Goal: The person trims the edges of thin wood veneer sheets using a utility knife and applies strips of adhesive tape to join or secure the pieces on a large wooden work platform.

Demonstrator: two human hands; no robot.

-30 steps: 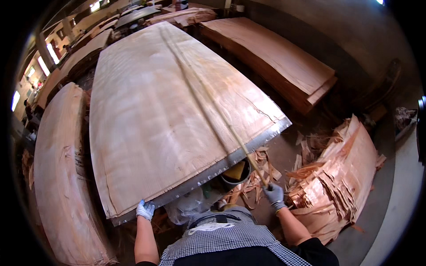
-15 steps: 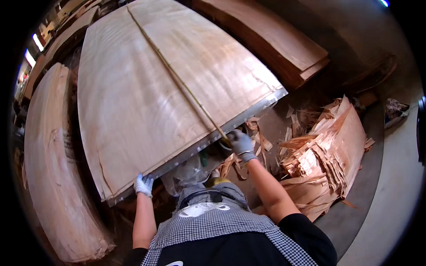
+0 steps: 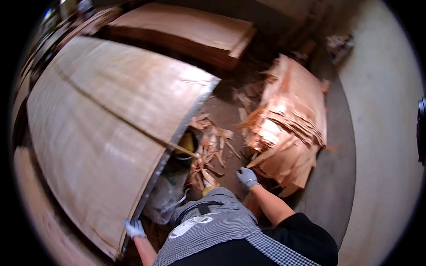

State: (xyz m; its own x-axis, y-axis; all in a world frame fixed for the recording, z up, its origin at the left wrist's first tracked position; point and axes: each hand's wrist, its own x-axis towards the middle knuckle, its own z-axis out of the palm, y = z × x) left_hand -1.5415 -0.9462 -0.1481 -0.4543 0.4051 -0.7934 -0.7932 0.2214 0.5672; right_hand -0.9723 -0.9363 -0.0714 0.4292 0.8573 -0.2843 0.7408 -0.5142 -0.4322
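Observation:
A broad sheet of pale wood veneer [image 3: 102,146] covers a table with a metal edge [image 3: 153,184]. My left hand [image 3: 134,228], in a whitish glove, rests on that edge near the close corner, its fingers laid out along it. Across the sheet lies a thin bamboo stick [image 3: 133,127], its near end jutting past the edge. My right hand [image 3: 247,177], in a grey glove, is off the stick and beside a heap of reddish veneer pieces [image 3: 288,128]. A torn strip [image 3: 270,153] points toward it; motion blur hides whether the fingers touch anything.
Veneer scraps [image 3: 215,150] litter the floor between table and heap. Under the edge are a bucket with something yellow [image 3: 186,144] and a clear plastic bag [image 3: 162,201]. Veneer stacks stand behind [image 3: 182,26] and left [image 3: 40,208]. A pale wall [image 3: 381,111] rises at right.
My right hand has let go of the bamboo stick and moved right to the veneer heap. The view has swung right; my left hand stays at the table edge.

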